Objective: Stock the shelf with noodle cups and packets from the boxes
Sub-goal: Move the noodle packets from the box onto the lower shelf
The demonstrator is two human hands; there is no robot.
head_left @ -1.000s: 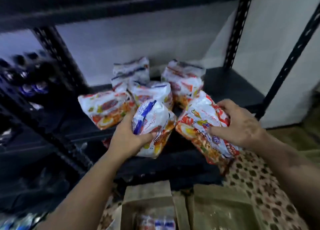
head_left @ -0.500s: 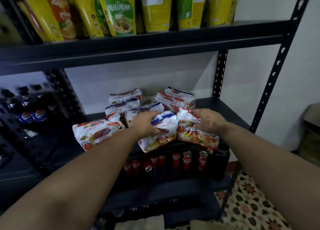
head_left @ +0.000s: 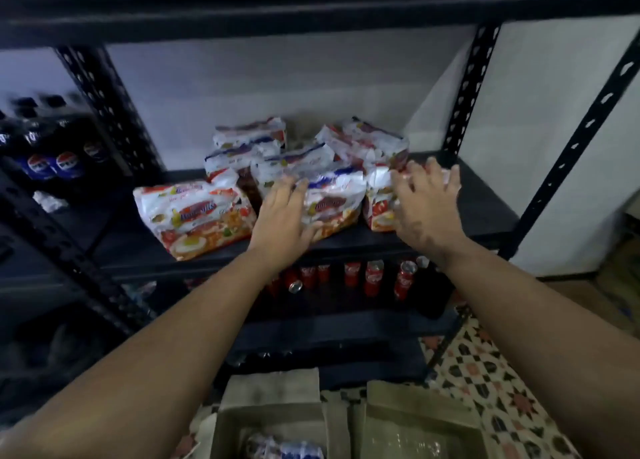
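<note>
Your left hand (head_left: 282,216) and right hand (head_left: 427,204) lie spread, gripping nothing, on two noodle packets (head_left: 332,199) at the frame's centre shelf (head_left: 478,213). More wait in the box (head_left: 273,434) at bottom centre; no cups shelved.

Left hand (head_left: 282,216) flat, fingers spread, on a noodle packet (head_left: 332,200); right hand (head_left: 427,204) likewise on another packet (head_left: 379,209) just beside. Below both wrists, red cans (head_left: 372,278).
</note>
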